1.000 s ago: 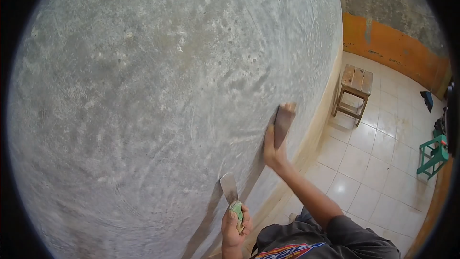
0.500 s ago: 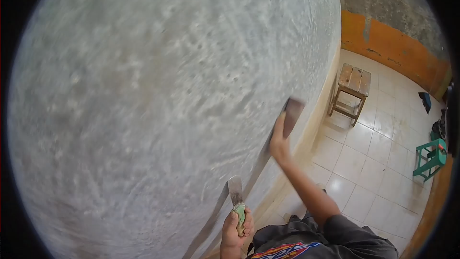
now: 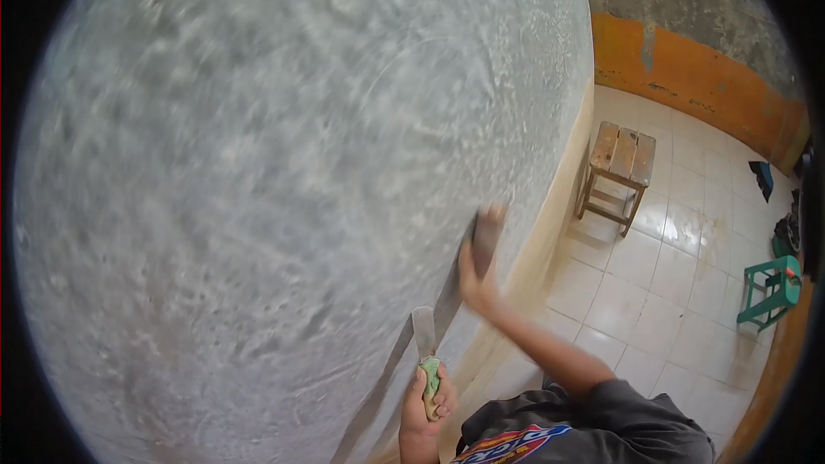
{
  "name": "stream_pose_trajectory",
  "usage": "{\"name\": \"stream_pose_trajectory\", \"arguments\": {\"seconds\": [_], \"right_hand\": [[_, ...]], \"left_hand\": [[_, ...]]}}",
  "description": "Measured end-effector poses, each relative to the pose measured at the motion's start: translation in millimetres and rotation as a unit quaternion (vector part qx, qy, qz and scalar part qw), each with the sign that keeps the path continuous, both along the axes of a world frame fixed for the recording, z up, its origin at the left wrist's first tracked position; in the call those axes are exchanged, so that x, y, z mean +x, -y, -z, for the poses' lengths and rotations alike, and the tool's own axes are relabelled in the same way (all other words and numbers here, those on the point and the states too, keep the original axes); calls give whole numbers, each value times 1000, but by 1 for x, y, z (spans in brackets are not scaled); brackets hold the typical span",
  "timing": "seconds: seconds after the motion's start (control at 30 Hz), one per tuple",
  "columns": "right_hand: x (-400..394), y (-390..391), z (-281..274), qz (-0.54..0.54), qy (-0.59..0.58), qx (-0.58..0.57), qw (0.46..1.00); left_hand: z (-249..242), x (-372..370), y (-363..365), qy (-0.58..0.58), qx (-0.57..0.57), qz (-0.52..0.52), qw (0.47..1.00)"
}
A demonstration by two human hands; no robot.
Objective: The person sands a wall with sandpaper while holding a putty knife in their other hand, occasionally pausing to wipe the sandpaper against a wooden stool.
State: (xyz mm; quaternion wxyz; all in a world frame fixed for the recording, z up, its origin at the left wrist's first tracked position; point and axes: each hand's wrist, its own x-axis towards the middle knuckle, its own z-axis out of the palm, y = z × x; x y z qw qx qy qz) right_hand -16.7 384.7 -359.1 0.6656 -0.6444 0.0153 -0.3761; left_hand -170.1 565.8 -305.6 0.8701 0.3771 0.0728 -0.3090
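A rough grey plastered wall (image 3: 258, 172) fills most of the view. My left hand (image 3: 416, 408), low at the centre, is closed around the green handle of a putty knife (image 3: 424, 332), whose metal blade points up along the wall. Higher and to the right, my right hand (image 3: 478, 283) grips a dark brown flat block (image 3: 488, 239) that looks like a sanding block. It lies against the wall near its right side, slightly blurred by motion. The underside of the block is hidden.
A wooden stool (image 3: 625, 153) stands on the white tiled floor (image 3: 640, 292) to the right. Farther right is a green plastic stool (image 3: 778, 292) with a red-and-black item on it. An orange-and-grey wall (image 3: 687, 69) borders the floor behind.
My right hand has moved the block down and to the left across the wall. My left hand stays nearly in place with the putty knife. The view has shifted slightly.
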Motion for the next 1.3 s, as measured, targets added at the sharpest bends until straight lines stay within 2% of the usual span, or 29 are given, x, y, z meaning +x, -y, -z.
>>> {"name": "stream_pose_trajectory", "arguments": {"seconds": [0.03, 0.1, 0.13, 0.2, 0.23, 0.3, 0.33, 0.4, 0.43, 0.47, 0.5, 0.53, 0.6, 0.63, 0.7, 0.73, 0.8, 0.87, 0.93, 1.0, 1.03, 1.07, 1.1, 1.13, 1.17, 1.2, 1.27, 1.3], "right_hand": [[-22, -11, 10, 8, 26, -78, 997], [-64, -11, 21, -103, -36, -141, 984], [-55, 1, 23, -110, -32, -141, 983], [-24, 26, 17, -81, 17, -107, 991], [0, 43, -1, -64, 83, -45, 993], [40, 83, -24, -11, -2, -37, 999], [42, 84, -21, -13, -2, -36, 999], [38, 76, -9, 74, -4, -193, 978], [19, 60, 0, -26, 35, -62, 997], [5, 43, 34, -10, 6, -141, 990], [-21, 39, 39, -73, -27, -183, 980], [-11, 47, 48, -69, -27, -182, 981], [-1, 46, 59, -93, 24, -61, 993], [21, 67, 32, -71, 27, -24, 997], [66, 118, -4, 27, -16, -87, 996], [87, 133, -6, -15, -50, 16, 999], [82, 130, -36, 46, 12, -34, 998], [57, 98, 5, 53, 12, -147, 988], [8, 54, 44, -39, -13, -130, 991], [16, 55, 65, -37, 0, -133, 990], [16, 58, 56, -40, 6, -135, 990], [32, 75, 46, 13, 31, -156, 987], [55, 106, 9, 65, 57, -178, 980], [73, 125, -8, 67, 56, -179, 980], [89, 142, -21, 12, 27, -47, 998], [95, 149, -26, -43, -4, 89, 995], [90, 133, -13, 126, 51, -130, 982], [75, 118, 3, 98, 45, -145, 984]], "left_hand": [[-1, 4, 13, 2, -1, -3, 1000], [-3, 9, 36, -20, 4, -29, 999], [-3, 13, 45, -18, 3, -37, 999], [-1, 17, 56, -27, -27, -36, 999], [0, 19, 62, -27, -27, -40, 998], [4, 22, 71, -30, -21, -54, 998], [6, 22, 75, -30, -20, -56, 998], [10, 25, 79, -33, -51, -50, 997], [8, 28, 83, -32, -51, -48, 997], [7, 30, 87, -39, -55, -47, 997], [6, 33, 91, -47, -57, -46, 996], [9, 45, 100, -46, -56, -42, 996], [9, 51, 103, -51, -52, -33, 997], [9, 54, 102, -54, -50, -31, 997], [6, 59, 107, -57, -19, -38, 997], [6, 63, 108, -55, -21, -34, 998], [6, 67, 107, -45, -6, -21, 999], [5, 70, 108, -42, -3, -15, 999], [7, 76, 107, -36, 0, -9, 999], [9, 81, 104, -48, 6, 3, 999], [9, 83, 101, -49, 8, 8, 999], [9, 86, 102, -44, 1, 14, 999], [9, 87, 102, -38, -8, 18, 999], [9, 89, 103, -38, -9, 20, 999], [8, 91, 104, -26, -2, 24, 999], [7, 92, 104, -15, 7, 29, 999], [9, 96, 105, -14, 12, 36, 999], [11, 100, 109, -10, 12, 37, 999]]}}
